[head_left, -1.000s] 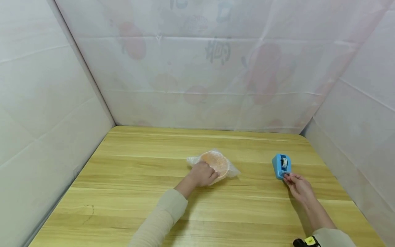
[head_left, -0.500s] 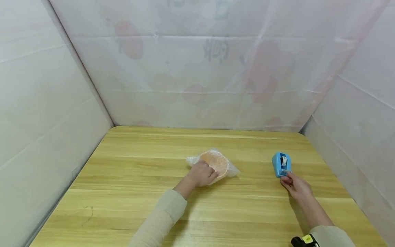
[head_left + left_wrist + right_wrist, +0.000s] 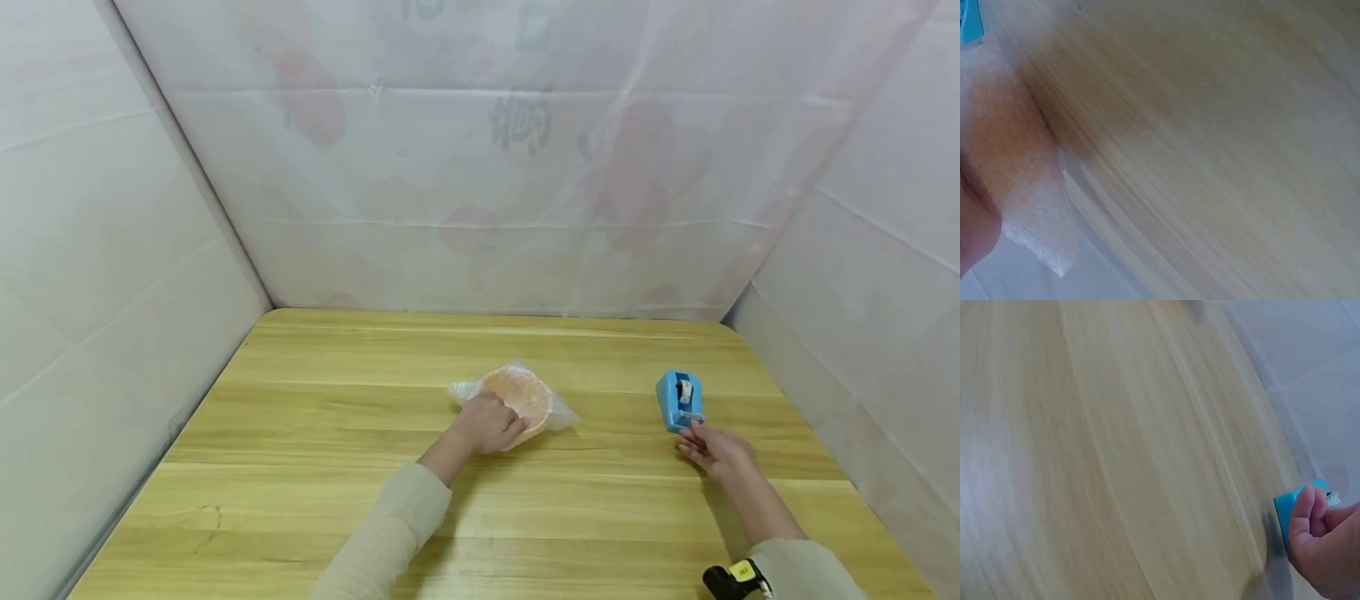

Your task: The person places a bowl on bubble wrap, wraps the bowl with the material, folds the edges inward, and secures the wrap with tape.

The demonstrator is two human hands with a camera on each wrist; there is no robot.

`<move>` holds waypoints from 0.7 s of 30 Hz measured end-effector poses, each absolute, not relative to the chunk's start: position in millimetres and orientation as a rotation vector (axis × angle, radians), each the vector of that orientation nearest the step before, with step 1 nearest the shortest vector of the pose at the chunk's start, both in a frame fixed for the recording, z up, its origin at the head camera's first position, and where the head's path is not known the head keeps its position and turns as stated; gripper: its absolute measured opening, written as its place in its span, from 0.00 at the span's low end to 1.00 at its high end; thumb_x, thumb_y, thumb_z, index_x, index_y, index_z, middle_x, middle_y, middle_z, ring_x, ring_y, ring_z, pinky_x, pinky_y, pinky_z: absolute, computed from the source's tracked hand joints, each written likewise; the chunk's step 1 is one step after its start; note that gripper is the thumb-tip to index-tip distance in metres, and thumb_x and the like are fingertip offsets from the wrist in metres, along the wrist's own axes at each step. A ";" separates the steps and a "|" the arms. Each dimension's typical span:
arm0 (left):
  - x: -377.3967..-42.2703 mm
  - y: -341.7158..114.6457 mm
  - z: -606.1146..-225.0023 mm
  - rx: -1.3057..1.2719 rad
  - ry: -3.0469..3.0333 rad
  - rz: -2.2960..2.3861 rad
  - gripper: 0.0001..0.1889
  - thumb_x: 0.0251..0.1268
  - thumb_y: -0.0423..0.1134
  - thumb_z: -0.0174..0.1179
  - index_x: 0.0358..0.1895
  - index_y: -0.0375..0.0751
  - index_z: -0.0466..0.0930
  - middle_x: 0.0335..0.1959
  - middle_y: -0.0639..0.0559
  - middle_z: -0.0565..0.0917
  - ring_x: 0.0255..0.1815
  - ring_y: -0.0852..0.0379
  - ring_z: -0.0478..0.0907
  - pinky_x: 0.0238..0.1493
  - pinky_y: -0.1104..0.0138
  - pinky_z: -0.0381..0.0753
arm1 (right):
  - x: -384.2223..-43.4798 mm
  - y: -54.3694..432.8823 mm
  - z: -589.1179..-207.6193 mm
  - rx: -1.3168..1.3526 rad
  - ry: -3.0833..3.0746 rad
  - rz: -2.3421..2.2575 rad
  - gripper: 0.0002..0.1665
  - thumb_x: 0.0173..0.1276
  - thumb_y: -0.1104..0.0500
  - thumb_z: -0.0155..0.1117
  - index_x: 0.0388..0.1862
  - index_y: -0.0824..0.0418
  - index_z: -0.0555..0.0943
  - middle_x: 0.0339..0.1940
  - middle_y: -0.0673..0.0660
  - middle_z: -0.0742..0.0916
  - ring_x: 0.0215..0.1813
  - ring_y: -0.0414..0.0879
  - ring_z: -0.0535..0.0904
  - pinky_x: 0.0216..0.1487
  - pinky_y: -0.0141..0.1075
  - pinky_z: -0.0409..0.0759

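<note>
A round pale-orange piece wrapped in clear bubble wrap (image 3: 536, 396) lies mid-table in the head view. My left hand (image 3: 487, 422) holds it down at its near side with curled fingers, which hide part of it. In the left wrist view the bubble wrap (image 3: 1016, 144) fills the left edge, beside part of my hand (image 3: 975, 228). To the right stands a blue tape dispenser (image 3: 667, 404) with a small white-cored roll. At its cutting edge, my right hand (image 3: 723, 457) pinches the clear tape (image 3: 688, 416) between thumb and fingers. The right wrist view shows this hand (image 3: 1329, 550) in front of the dispenser (image 3: 1285, 506).
The wooden table (image 3: 300, 417) has a light grain and a dark scribble-like mark (image 3: 213, 521) at the front left. Pale printed fabric walls (image 3: 480, 167) enclose its back and both sides. A black strap-on device (image 3: 731, 579) sits at my right wrist.
The right fingers have shifted slightly left along the dispenser's front, and a bit of clear tape now shows over its edge. The left hand stays on the wrapped piece. The head view drifts slightly.
</note>
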State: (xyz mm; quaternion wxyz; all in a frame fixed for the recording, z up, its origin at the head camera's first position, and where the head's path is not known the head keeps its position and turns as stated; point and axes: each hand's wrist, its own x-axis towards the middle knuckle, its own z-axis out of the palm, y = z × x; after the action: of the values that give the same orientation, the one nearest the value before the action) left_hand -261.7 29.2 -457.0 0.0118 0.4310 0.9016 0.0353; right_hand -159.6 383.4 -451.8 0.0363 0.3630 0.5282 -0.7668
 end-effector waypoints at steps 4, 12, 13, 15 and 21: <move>-261.4 28.5 -458.4 1.335 2.808 0.114 0.28 0.73 0.51 0.35 0.19 0.48 0.78 0.09 0.60 0.64 0.17 0.62 0.59 0.54 0.66 0.71 | -162.7 379.4 -454.3 1.139 1.654 -2.370 0.17 0.72 0.63 0.43 0.24 0.59 0.75 0.19 0.51 0.83 0.27 0.40 0.82 0.37 0.32 0.83; -261.5 25.6 -456.9 1.339 2.826 0.118 0.28 0.73 0.51 0.35 0.16 0.48 0.76 0.09 0.60 0.63 0.16 0.62 0.58 0.47 0.68 0.71 | -171.3 377.1 -461.1 1.153 1.840 -2.286 0.10 0.71 0.65 0.44 0.32 0.63 0.72 0.19 0.51 0.81 0.26 0.39 0.81 0.36 0.30 0.83; -261.7 25.6 -457.2 1.337 2.829 0.117 0.27 0.73 0.51 0.35 0.16 0.49 0.75 0.09 0.60 0.63 0.16 0.62 0.58 0.47 0.68 0.71 | -171.6 376.9 -461.0 1.151 1.842 -2.285 0.10 0.71 0.65 0.44 0.31 0.63 0.72 0.19 0.51 0.81 0.26 0.39 0.81 0.36 0.30 0.83; -262.1 26.0 -457.7 1.330 2.829 0.124 0.28 0.73 0.51 0.35 0.17 0.48 0.76 0.09 0.60 0.64 0.16 0.62 0.59 0.48 0.67 0.71 | -172.3 376.8 -460.3 1.163 1.835 -2.283 0.10 0.72 0.65 0.44 0.32 0.64 0.72 0.19 0.50 0.80 0.26 0.39 0.80 0.36 0.30 0.83; -261.9 26.6 -458.9 1.325 2.825 0.136 0.28 0.73 0.51 0.35 0.18 0.49 0.78 0.09 0.61 0.66 0.17 0.63 0.62 0.56 0.65 0.71 | -172.6 377.9 -458.1 1.179 1.701 -2.347 0.15 0.72 0.64 0.43 0.26 0.61 0.73 0.20 0.51 0.80 0.26 0.39 0.80 0.36 0.29 0.83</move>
State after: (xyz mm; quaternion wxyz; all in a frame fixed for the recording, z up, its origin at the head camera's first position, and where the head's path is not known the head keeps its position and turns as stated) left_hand -261.9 26.6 -458.9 0.0090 0.4243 0.9044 0.0435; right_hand -172.6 377.9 -458.1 0.0063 0.3766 0.5436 -0.7501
